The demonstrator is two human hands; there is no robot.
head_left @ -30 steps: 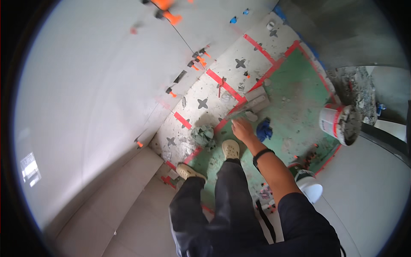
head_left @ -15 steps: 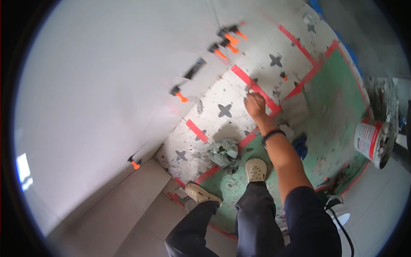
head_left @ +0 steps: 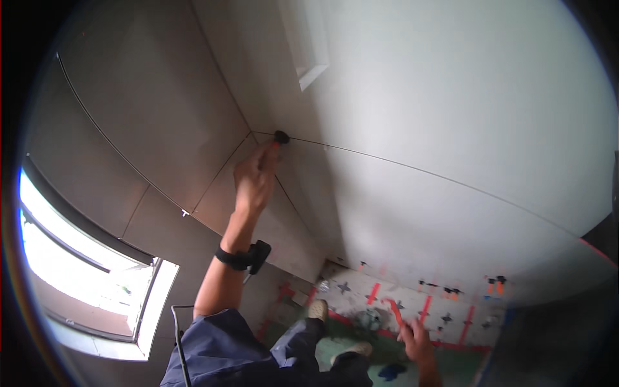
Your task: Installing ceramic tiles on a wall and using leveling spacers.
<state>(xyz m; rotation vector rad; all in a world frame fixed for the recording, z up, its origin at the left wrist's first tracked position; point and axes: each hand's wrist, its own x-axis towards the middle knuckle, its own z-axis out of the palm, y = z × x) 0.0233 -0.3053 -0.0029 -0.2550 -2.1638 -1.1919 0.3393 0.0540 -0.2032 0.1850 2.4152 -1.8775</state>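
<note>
My left hand (head_left: 255,184) is raised to the wall, its fingers closed around the orange grip of a small tile leveling clip (head_left: 281,137). The clip's black head is at the thin joint between large wall tiles, close to the inside corner. Lower down and to the right, my right hand (head_left: 418,342) is closed on a slim red tool (head_left: 393,311) with a hooked upper end. That hand is well away from the wall tile (head_left: 412,213). A black band with a small device circles my left wrist.
A window (head_left: 90,264) is at the lower left. Several orange-and-black clips (head_left: 496,284) sit along the wall's foot. The floor below has red tape strips (head_left: 424,309), a green sheet (head_left: 387,355), a crumpled pale bag (head_left: 369,318) and a dark blue cloth (head_left: 391,372).
The view has swung up from the floor to the wall corner. My left hand has come into view at the tile joint; my right hand, earlier low over the floor, now holds up the red tool.
</note>
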